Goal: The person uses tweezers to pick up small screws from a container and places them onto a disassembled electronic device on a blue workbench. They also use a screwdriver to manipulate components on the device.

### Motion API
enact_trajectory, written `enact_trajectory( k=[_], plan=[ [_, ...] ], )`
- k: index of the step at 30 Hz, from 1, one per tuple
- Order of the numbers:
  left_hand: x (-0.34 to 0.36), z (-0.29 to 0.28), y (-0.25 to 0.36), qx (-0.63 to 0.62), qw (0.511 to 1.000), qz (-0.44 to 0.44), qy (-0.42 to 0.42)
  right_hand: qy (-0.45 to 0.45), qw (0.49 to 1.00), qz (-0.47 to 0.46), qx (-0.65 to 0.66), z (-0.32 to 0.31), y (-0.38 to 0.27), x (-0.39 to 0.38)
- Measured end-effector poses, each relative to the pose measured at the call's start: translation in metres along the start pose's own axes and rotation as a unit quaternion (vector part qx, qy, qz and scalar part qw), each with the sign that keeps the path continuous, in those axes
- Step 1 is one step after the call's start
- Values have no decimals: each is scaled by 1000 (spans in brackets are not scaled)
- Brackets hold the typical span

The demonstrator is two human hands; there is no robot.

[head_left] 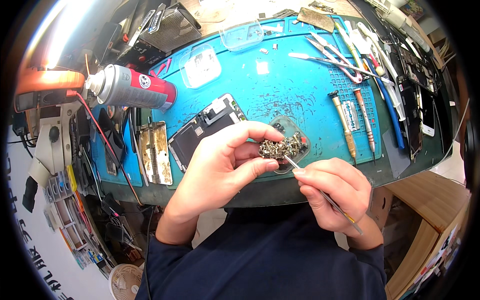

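Note:
My left hand (220, 155) is closed, with thumb and fingers pinching a clump of tiny metal screws (274, 149). Between the thumb and fingers of my right hand (337, 192) is a pair of slim metal tweezers (327, 199), whose tip touches the right side of the clump. Right beneath the clump stands a small clear plastic box (306, 152) with little parts in it, partly hidden by my left hand and the clump. A phone screen assembly (186, 145) lies on the blue mat, its right end behind my left hand.
The blue mat (230, 80) bears two clear boxes (200, 65) at the back. Tweezers (332, 61), screwdrivers (345, 122) and a blue-handled tool (392, 117) lie to the right. A red and grey spray can (142, 87) and a red wire (107, 137) are on the left.

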State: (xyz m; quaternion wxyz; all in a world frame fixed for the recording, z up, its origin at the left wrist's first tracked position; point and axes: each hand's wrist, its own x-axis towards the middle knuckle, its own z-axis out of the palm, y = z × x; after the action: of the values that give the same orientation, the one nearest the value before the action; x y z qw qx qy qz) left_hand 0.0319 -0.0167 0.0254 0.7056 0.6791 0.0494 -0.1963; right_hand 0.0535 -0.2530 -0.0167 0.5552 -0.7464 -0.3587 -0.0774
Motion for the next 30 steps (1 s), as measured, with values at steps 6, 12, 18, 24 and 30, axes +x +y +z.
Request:
enact_trajectory(
  k=[6, 12, 18, 24, 30],
  plan=[
    [-1, -1, 1, 8, 1000, -3, -2, 2, 1000, -7, 4, -2, -1, 1],
    [-1, 0, 1, -1, 1000, 7, -10, 0, 1000, -23, 5, 0, 0, 1],
    [-2, 0, 3, -3, 1000, -6, -13, 0, 1000, -17, -4, 1, -1, 2],
    [-2, 0, 2, 5, 1000, -5, -12, 0, 1000, -20, 2, -1, -1, 1],
    [-1, -2, -1, 10, 1000, 7, -14, 9, 1000, -13, -11, 1, 0, 1]
  ],
)
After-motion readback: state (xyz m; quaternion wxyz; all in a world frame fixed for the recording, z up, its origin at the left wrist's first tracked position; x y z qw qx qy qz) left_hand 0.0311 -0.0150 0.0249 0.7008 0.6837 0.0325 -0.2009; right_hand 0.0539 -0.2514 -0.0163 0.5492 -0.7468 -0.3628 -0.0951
